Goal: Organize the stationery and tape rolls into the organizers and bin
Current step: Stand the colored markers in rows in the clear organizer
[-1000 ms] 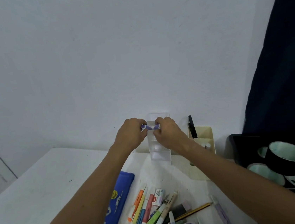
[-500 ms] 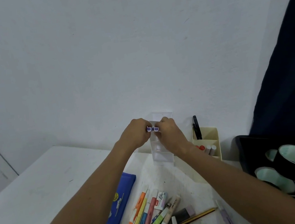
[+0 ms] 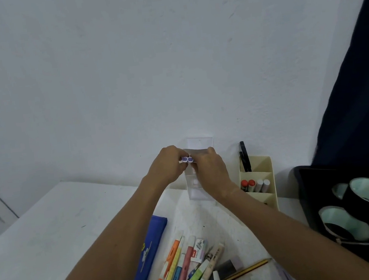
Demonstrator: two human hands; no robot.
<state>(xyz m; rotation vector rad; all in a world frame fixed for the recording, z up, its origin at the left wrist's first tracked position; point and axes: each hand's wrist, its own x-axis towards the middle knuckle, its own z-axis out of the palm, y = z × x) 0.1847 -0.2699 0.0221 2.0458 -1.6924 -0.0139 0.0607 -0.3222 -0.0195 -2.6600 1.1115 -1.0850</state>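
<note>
Left hand (image 3: 166, 165) and right hand (image 3: 208, 169) together, both pinching 2 small purple items (image 3: 188, 159) over the clear organizer (image 3: 198, 141). Risk: loose fingertip pinch drops them behind it.

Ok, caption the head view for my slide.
Both hands, left and right, pinch small purple items above a clear organizer.
</note>
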